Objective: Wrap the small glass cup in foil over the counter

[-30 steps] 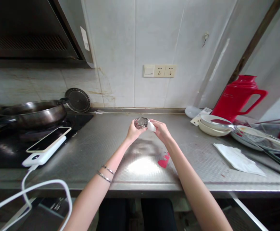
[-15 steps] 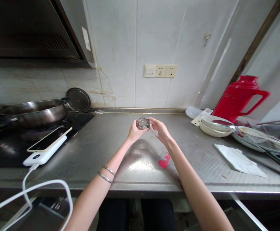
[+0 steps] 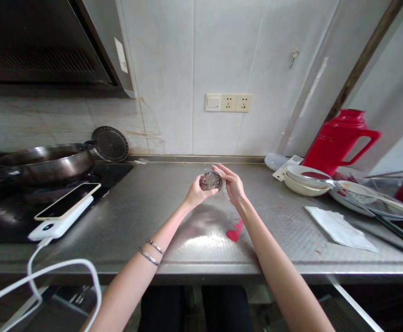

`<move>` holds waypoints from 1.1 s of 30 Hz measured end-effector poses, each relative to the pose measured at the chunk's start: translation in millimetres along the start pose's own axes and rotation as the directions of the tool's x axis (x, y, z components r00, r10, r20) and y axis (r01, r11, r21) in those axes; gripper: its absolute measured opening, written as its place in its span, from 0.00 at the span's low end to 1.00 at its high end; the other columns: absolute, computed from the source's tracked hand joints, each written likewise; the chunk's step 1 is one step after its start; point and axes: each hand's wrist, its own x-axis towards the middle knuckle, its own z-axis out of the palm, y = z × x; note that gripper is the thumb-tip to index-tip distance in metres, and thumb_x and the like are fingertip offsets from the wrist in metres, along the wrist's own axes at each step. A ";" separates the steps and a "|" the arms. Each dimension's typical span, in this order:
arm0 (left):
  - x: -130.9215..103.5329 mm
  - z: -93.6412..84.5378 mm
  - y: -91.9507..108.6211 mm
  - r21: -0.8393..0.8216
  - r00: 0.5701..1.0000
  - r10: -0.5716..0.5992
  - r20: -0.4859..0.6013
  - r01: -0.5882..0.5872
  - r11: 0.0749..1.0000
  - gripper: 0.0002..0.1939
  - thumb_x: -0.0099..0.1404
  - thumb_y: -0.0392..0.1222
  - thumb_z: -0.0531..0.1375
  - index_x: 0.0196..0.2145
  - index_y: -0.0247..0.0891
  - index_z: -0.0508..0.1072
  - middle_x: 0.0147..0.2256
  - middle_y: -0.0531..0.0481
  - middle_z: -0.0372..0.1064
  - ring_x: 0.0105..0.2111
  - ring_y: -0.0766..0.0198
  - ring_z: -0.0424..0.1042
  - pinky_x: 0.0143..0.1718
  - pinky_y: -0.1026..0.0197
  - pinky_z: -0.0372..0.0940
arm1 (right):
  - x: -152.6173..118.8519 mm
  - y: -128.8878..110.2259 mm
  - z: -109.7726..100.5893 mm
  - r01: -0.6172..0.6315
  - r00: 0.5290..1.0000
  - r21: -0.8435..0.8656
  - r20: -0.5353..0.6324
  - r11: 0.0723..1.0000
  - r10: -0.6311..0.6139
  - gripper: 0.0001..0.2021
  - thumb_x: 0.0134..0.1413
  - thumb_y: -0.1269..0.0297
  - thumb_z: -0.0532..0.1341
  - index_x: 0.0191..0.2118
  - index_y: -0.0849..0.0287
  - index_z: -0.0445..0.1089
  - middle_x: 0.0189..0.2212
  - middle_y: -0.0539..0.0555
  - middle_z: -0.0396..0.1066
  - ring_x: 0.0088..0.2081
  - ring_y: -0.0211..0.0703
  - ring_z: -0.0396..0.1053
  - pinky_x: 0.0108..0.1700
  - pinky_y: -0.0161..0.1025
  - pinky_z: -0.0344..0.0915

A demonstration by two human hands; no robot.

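Observation:
My left hand (image 3: 198, 192) is closed round the left side of a small, round, clear glass container (image 3: 210, 180), its thumb along the near side. The glass is tilted so that its round face shows, with a dark, patterned look. My right hand (image 3: 233, 185) is at the glass's right edge, its fingers reaching over the far side. A thin whitish, see-through piece (image 3: 226, 191) shows against the right palm; its kind is unclear. Both hands are above the steel counter. On the counter below lies a torn red scrap (image 3: 235, 231).
Left, a pan (image 3: 49, 161) stands on the stove, with a phone (image 3: 68, 201) on a white power bank (image 3: 61, 222) at its edge. Right are a red thermos (image 3: 336, 143), stacked bowls (image 3: 305, 185), plates with utensils and a folded white tissue (image 3: 340, 229).
The glass has turned a little and come slightly nearer, showing more of its round face. My right fingers have shifted over its far edge. The view has moved slightly to the right.

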 end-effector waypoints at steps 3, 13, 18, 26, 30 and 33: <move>0.7 0.6 0.4 -0.056 1.000 0.000 0.011 0.000 0.998 0.32 0.45 0.40 0.69 0.47 0.32 0.64 0.46 0.39 0.70 0.45 0.55 0.71 0.50 0.52 0.64 | -0.3 -2.5 0.9 0.046 0.998 -0.037 -0.038 0.998 -0.048 0.22 0.37 0.72 0.62 0.45 0.56 0.71 0.49 0.52 0.71 0.56 0.47 0.64 0.57 0.43 0.59; 2.0 -4.0 -5.6 0.103 0.998 0.057 0.027 -0.060 0.993 0.39 0.41 0.39 0.71 0.51 0.35 0.62 0.48 0.40 0.68 0.48 0.53 0.69 0.51 0.52 0.63 | 4.6 9.9 1.3 0.002 0.950 -0.046 -0.311 0.999 -0.016 0.18 0.32 0.66 0.69 0.36 0.58 0.69 0.28 0.51 0.74 0.36 0.44 0.72 0.40 0.40 0.67; -1.6 -5.9 -3.9 0.221 0.985 0.120 0.124 -0.145 0.964 0.42 0.39 0.37 0.72 0.52 0.36 0.62 0.48 0.40 0.65 0.49 0.51 0.67 0.54 0.48 0.60 | 5.3 9.3 -5.7 -0.004 0.940 -0.088 -0.341 0.996 -0.026 0.17 0.30 0.66 0.71 0.33 0.60 0.73 0.27 0.51 0.73 0.31 0.40 0.70 0.36 0.37 0.66; -4.2 -4.2 1.8 0.216 0.980 0.107 0.170 -0.143 0.966 0.41 0.38 0.35 0.71 0.52 0.35 0.63 0.49 0.39 0.66 0.49 0.51 0.67 0.53 0.50 0.61 | 5.0 -1.3 -9.8 -0.175 0.946 -0.114 -0.293 0.978 0.136 0.16 0.27 0.65 0.73 0.30 0.62 0.76 0.25 0.51 0.74 0.27 0.37 0.68 0.30 0.35 0.63; -3.6 -5.3 6.9 0.151 0.979 0.058 0.195 -0.088 0.985 0.42 0.39 0.35 0.71 0.53 0.34 0.61 0.49 0.39 0.67 0.47 0.52 0.70 0.51 0.51 0.63 | 7.1 -4.1 -13.8 -0.156 0.961 -0.092 -0.244 0.984 0.129 0.13 0.28 0.67 0.73 0.27 0.62 0.75 0.24 0.51 0.74 0.27 0.37 0.69 0.31 0.34 0.64; -3.5 -7.2 11.0 0.144 0.972 0.061 0.229 -0.095 0.985 0.40 0.41 0.34 0.70 0.52 0.33 0.62 0.49 0.38 0.67 0.45 0.53 0.71 0.49 0.52 0.65 | 7.7 -4.8 -18.4 -0.158 0.968 -0.085 -0.212 0.984 0.137 0.11 0.30 0.68 0.72 0.27 0.62 0.75 0.23 0.51 0.74 0.24 0.35 0.67 0.28 0.34 0.63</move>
